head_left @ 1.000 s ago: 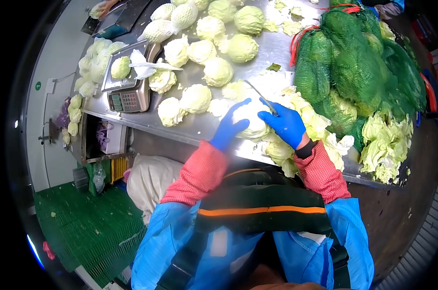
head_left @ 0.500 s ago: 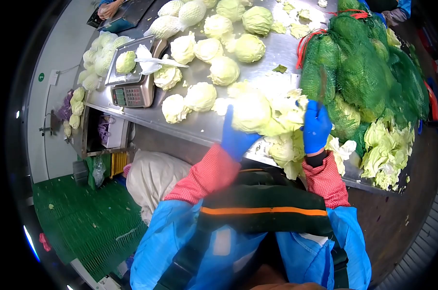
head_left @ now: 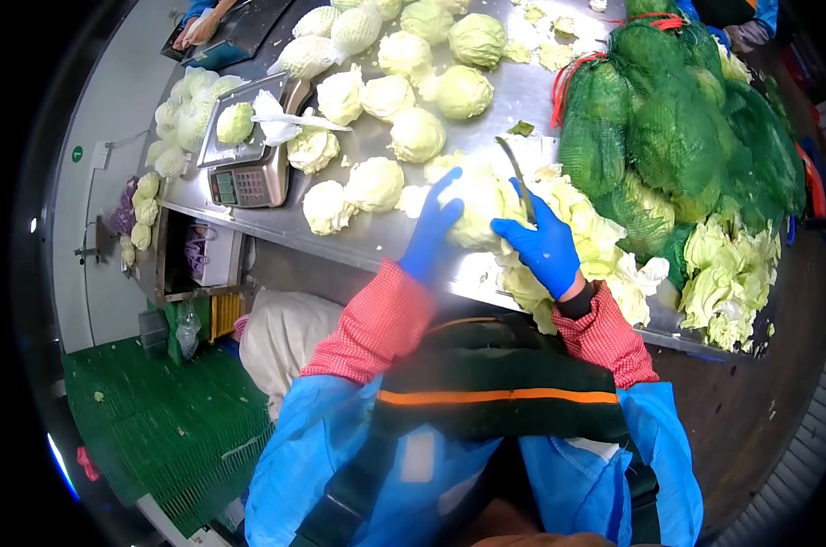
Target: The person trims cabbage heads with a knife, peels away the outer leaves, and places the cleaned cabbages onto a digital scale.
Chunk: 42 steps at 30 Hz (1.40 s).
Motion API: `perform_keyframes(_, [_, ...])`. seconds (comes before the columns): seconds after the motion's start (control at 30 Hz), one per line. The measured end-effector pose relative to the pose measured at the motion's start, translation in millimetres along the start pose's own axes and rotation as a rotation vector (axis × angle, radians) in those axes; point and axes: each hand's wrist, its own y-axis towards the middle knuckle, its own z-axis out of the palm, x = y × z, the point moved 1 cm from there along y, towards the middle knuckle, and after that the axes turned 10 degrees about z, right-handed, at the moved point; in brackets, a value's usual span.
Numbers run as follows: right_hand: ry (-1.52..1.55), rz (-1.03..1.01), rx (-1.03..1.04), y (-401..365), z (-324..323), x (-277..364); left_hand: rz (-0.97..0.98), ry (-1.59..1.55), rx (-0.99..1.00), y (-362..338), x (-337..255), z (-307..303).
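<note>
A pale green cabbage point(head_left: 477, 205) sits on the metal table between my two hands, its right side lying against loose leaves. My left hand point(head_left: 434, 232), in a blue glove, presses on its left side with the fingers reaching up along it. In my blue-gloved right hand point(head_left: 542, 244) is a knife point(head_left: 517, 169), its dark, narrow blade pointing up and away from me. The thumb and lower part of that hand reach the cabbage's right side. The knife's handle is hidden in the palm. Torn outer leaves point(head_left: 586, 228) lie beside and below the right hand.
More cabbages point(head_left: 417, 135) stand across the table point(head_left: 376, 242). A scale point(head_left: 249, 185) with one cabbage on its plate is at left. Green mesh bags point(head_left: 677, 128) of cabbages and a leaf heap point(head_left: 727, 283) fill the right. Another person's hand point(head_left: 197, 30) shows at top left.
My right hand has moved left from the loose leaves to the cabbage, and the knife blade now leans over it. My left hand has shifted slightly up its side.
</note>
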Motion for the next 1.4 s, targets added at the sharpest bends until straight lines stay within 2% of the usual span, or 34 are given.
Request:
perform_keyframes(0.03, [0.044,0.074,0.003,-4,-1,4,-0.079,-0.078,-0.025,3,3,-6])
perform_keyframes(0.1, [0.115,0.051,-0.053,3,-10,-17,-0.224,-0.238,-0.069,7,23,-33])
perform_keyframes(0.13, [0.166,0.183,-0.017,-3,-18,-6,-0.235,-0.335,-0.077,8,26,-40])
perform_keyframes(0.2, [-0.159,0.016,-0.178,16,-35,-41,-0.248,-0.527,-0.087,9,26,-49])
perform_keyframes(0.27, [-0.627,-0.248,-0.341,35,-51,-79,-0.038,-0.292,0.148,6,17,-47])
perform_keyframes(0.3, [-0.728,-0.129,-0.321,29,-49,-67,-0.007,-0.217,0.191,5,11,-43])
perform_keyframes(0.33, [-0.677,-0.125,-0.287,23,-42,-47,0.027,-0.142,0.231,5,5,-38])
perform_keyframes(0.37, [-0.626,-0.117,-0.249,15,-29,-24,-0.014,-0.116,0.190,2,0,-33])
perform_keyframes(0.43, [-0.493,-0.049,-0.043,7,-8,11,-0.086,-0.100,0.091,3,7,-39])
perform_keyframes(0.47, [-0.358,-0.125,0.057,20,2,-1,-0.110,-0.108,0.032,9,25,-57])
perform_keyframes(0.53, [0.065,0.180,0.216,34,25,-10,-0.118,-0.029,-0.029,12,13,-68])
perform_keyframes(0.6, [0.045,0.144,0.152,49,37,-38,-0.109,0.140,-0.031,9,-10,-78])
perform_keyframes(0.63, [-0.006,0.189,0.141,47,39,-36,0.048,0.526,0.041,14,-16,-91])
perform_keyframes(0.67, [-0.054,0.237,0.125,45,42,-35,0.094,0.819,0.051,12,-21,-104])
perform_keyframes(0.73, [-0.219,0.119,0.061,47,49,-40,0.169,1.403,0.066,5,-40,-116])
perform_keyframes(0.77, [-0.321,0.057,0.028,50,53,-42,0.350,1.529,0.169,10,-35,-141])
perform_keyframes(0.87, [-0.708,-0.044,0.016,62,57,-55,0.316,1.728,0.281,4,-52,-140])
perform_keyframes(0.9, [-0.810,-0.047,0.033,62,57,-58,0.507,1.650,0.252,6,-57,-148])
perform_keyframes(1.0, [-1.014,0.051,0.042,58,53,-62,0.299,1.262,-0.336,31,-86,-187])
perform_keyframes(1.07, [-0.986,0.058,0.015,54,42,-74,0.726,1.276,-0.508,69,-93,-260])
perform_keyframes(1.13, [-0.917,0.069,0.032,43,31,-71,0.428,1.278,-0.600,96,-120,-293])
perform_keyframes(1.17, [-0.450,0.317,0.171,38,29,-65,0.182,1.380,-0.768,114,-120,-322])
perform_keyframes(1.2, [-0.673,0.192,0.085,31,29,-57,0.286,0.913,-0.624,115,-133,-285])
perform_keyframes(1.27, [-0.763,0.141,0.042,36,32,-64,0.549,0.986,-0.496,150,-117,-334])
perform_keyframes(1.3, [-0.818,0.111,0.021,41,34,-68,0.567,0.962,-0.630,175,-99,-371])
perform_keyframes(1.33, [-0.893,0.079,0.001,45,37,-71,0.638,0.820,-0.586,174,-110,-339])
perform_keyframes(1.4, [-0.984,0.055,-0.021,47,37,-68,0.514,0.911,-0.611,194,-103,-383])
